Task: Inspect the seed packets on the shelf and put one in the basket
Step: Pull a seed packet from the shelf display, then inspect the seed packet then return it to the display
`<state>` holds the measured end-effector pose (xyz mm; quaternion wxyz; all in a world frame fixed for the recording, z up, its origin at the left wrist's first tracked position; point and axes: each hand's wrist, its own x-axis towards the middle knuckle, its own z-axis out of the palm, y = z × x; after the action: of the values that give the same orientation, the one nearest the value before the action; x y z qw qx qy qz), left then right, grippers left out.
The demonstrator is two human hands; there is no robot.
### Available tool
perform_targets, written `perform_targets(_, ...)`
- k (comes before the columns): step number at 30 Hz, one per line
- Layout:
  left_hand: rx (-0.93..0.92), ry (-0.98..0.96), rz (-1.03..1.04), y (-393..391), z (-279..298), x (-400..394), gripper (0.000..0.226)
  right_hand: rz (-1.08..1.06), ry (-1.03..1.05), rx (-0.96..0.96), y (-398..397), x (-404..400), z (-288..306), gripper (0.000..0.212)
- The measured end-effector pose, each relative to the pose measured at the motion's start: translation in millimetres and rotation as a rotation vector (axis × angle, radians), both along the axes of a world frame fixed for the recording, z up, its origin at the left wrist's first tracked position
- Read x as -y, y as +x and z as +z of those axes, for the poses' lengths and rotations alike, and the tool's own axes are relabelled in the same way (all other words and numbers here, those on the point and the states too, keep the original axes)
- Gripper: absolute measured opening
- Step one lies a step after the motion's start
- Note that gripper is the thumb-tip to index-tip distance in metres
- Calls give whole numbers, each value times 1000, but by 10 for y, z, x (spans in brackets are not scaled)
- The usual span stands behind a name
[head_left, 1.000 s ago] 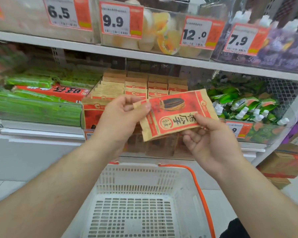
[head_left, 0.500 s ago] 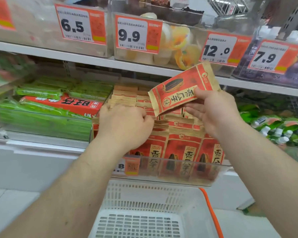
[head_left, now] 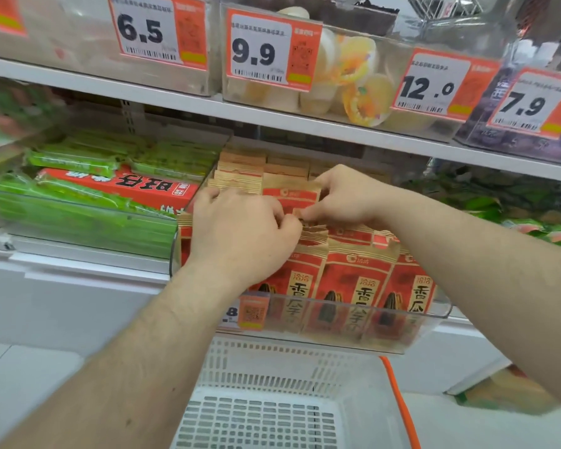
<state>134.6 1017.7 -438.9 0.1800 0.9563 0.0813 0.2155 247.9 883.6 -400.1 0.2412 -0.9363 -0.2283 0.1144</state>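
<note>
Step in hand, as I read it: inspection, both hands working among the seed packets (head_left: 347, 280) standing in rows in the clear bin (head_left: 434, 315) at the shelf's front edge. Left hand (head_left: 240, 234) curled over the packet tops, fingertips pinching at one upper edge. Right hand (head_left: 344, 199) curled likewise, pinching a packet top just behind (whether the same packet, cannot tell). Hands touching at the fingertips. Basket (head_left: 272, 367) sits below the bin, holding no packet I can see. Next move calls for lifting one packet free without dragging its neighbours, then lowering it.
</note>
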Motion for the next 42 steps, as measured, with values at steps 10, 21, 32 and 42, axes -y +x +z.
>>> perform_targets(10,217,-74,-52,-7,-98,-14,14,34,-172,241,80,-259,-42,17)
perform_targets(21,156,-59,-65,-63,-68,-8,30,-60,43,171,24,-174,-14,36)
perform_targets(32,176,-58,-37,-100,-66,-5,35,47,-171,-21,-178,-207,63,36)
perform_targets(42,189,-90,-86,-167,-35,-19,27,-107,127,229,-216,-161,126,15)
